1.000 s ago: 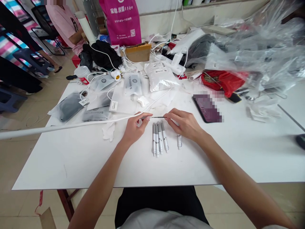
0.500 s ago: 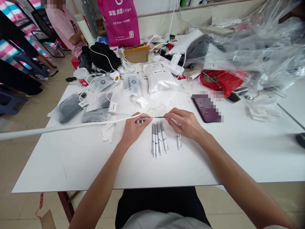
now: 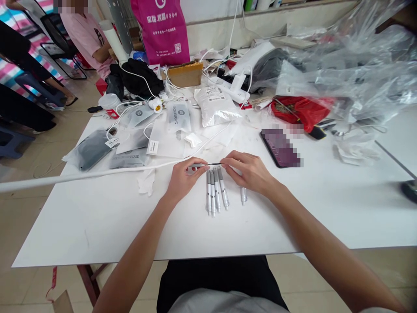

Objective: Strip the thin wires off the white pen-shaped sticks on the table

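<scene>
Left hand (image 3: 183, 179) fingers pinch grey pen barrel (image 3: 197, 165); right hand (image 3: 251, 171) fingers pinch thin dark rod (image 3: 214, 164) — held level above worktop (image 3: 97, 217), each end steadied. Four pens (image 3: 215, 191) in a row beneath — kept within reach.

A person's own body, seen from above. The left hand (image 3: 182, 180) and right hand (image 3: 250, 171) are bare, and so are both slim forearms (image 3: 140, 248), uncovered along all of their visible length. Below the near edge of the table (image 3: 97, 226), the lap is covered by a plain black garment (image 3: 221, 278). At the very bottom of the view lies a strip of pale grey cloth (image 3: 228, 305), softly creased, the front of a top.
</scene>
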Demonstrator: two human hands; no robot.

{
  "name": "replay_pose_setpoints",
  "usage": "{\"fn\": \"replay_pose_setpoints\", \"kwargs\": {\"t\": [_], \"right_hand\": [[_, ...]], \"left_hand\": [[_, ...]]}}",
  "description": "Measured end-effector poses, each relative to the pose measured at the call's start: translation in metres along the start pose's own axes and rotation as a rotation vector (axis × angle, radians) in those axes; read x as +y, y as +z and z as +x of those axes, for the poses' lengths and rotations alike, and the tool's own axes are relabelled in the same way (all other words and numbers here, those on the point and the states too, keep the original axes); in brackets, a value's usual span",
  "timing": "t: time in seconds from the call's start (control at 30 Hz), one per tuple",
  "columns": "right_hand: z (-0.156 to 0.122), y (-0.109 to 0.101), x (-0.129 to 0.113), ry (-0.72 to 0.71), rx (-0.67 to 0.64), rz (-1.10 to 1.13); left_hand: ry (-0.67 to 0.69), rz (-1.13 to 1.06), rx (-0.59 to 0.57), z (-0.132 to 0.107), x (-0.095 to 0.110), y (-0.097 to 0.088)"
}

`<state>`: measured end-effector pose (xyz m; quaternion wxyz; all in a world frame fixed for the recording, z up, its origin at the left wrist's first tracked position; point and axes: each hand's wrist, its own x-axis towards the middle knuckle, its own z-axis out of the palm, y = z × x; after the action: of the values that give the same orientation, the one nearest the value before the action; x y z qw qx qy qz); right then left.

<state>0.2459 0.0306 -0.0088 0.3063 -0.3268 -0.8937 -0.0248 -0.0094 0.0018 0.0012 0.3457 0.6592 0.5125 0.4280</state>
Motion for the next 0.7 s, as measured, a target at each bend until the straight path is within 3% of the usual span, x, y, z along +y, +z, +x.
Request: {"fn": "replay_pose_setpoints", "kwargs": {"t": [0.2, 0.4, 0.7], "right_hand": [[0.000, -0.002, 0.002, 0.049, 0.013, 0.006], [0.000, 0.001, -0.003, 0.029, -0.027, 0.009], [-0.004, 0.016, -0.013, -0.048, -0.064, 0.012]], "left_hand": [[-0.061, 0.012, 0.056, 0.002, -0.002, -0.004], [-0.029, 0.027, 0.001, -0.002, -0.002, 0.002], [0.159, 0.193, -0.102, -0.006, -0.013, 0.011]]}}
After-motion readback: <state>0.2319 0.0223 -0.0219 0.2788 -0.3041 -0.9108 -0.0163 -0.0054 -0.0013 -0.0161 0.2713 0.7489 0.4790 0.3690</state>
